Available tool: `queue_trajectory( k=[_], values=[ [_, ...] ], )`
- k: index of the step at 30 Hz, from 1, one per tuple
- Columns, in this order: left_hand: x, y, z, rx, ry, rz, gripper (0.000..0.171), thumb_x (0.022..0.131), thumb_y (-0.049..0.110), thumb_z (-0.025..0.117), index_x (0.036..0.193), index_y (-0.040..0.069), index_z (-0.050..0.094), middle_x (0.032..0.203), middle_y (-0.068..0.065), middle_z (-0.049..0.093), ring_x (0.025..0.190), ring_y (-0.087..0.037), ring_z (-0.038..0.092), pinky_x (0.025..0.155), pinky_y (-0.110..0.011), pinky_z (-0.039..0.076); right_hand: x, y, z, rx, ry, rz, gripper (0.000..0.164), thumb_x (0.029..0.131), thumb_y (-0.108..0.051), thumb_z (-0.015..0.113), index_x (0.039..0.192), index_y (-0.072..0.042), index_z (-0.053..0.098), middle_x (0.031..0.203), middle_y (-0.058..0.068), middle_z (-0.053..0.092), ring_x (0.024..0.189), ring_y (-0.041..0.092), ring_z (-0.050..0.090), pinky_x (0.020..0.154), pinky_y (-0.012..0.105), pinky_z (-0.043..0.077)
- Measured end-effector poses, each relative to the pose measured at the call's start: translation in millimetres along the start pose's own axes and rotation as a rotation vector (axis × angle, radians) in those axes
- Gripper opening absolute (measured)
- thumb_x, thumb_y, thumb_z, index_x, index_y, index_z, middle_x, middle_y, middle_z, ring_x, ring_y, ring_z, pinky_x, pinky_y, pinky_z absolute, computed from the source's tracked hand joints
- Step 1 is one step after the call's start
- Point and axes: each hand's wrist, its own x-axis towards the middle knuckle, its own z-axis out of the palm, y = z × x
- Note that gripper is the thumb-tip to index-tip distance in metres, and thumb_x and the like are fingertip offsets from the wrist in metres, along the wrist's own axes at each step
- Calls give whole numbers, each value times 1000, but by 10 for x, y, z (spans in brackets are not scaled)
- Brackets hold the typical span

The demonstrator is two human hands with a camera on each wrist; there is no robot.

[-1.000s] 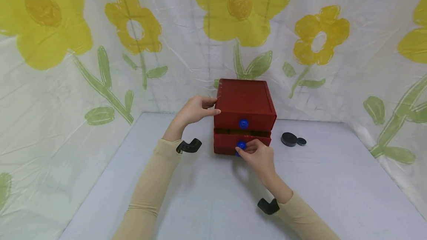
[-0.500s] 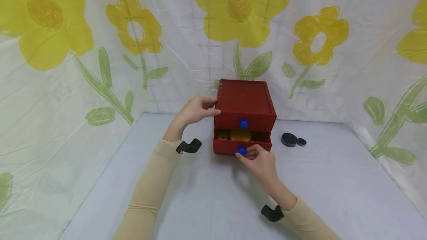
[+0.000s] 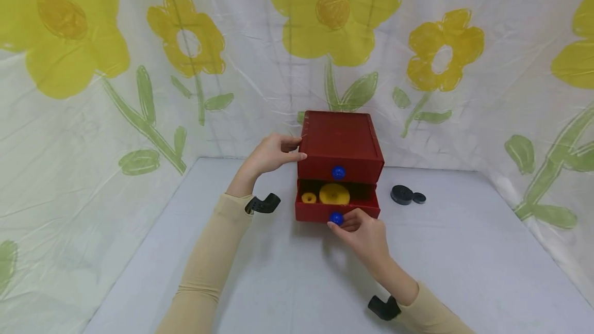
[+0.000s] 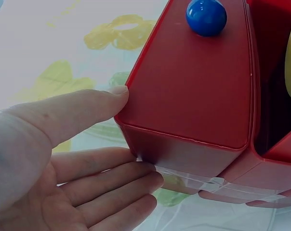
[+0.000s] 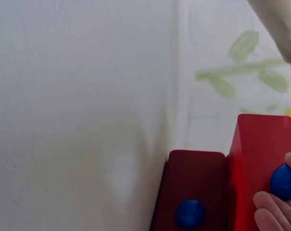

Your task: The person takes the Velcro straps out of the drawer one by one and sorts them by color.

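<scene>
A small red two-drawer cabinet (image 3: 341, 135) stands at the back of the table. Its lower drawer (image 3: 306, 214) is pulled out, showing a large yellow disc (image 3: 334, 194) and a small yellow ring (image 3: 308, 198) inside. The upper drawer (image 4: 193, 91) is closed, with a round blue knob (image 3: 339, 172). My right hand (image 3: 366, 233) pinches the lower drawer's blue knob (image 5: 284, 183) between thumb and fingers. At the cabinet's upper left, my left hand (image 3: 274, 152) rests its thumb against the front edge, its straight fingers along the side (image 4: 179, 154).
Right of the cabinet, a large black disc (image 3: 401, 194) and a small black disc (image 3: 419, 198) lie on the pale table (image 3: 287, 272). Close behind the cabinet hangs a white curtain (image 3: 260, 92) printed with yellow flowers. A dark wrist mount (image 3: 384, 307) juts from the right sleeve.
The lower drawer has slid forward with my right hand on its knob, from slightly ajar to well out. The yellow pieces have come into view. My left hand has stayed in place.
</scene>
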Motion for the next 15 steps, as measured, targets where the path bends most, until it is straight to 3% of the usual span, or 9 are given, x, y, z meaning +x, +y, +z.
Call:
queue_trajectory(
  k=[15],
  values=[
    [15,-26,-10,-13,-3,-8,61,86,37,69,137,10,52,136,-11,55,123,-28,54,98,-42,48,-121,-63,-58,-40,10,-52,30,69,-35,84,79,-13,66,71,-3,69,61,2,65,60,16,53]
  ],
)
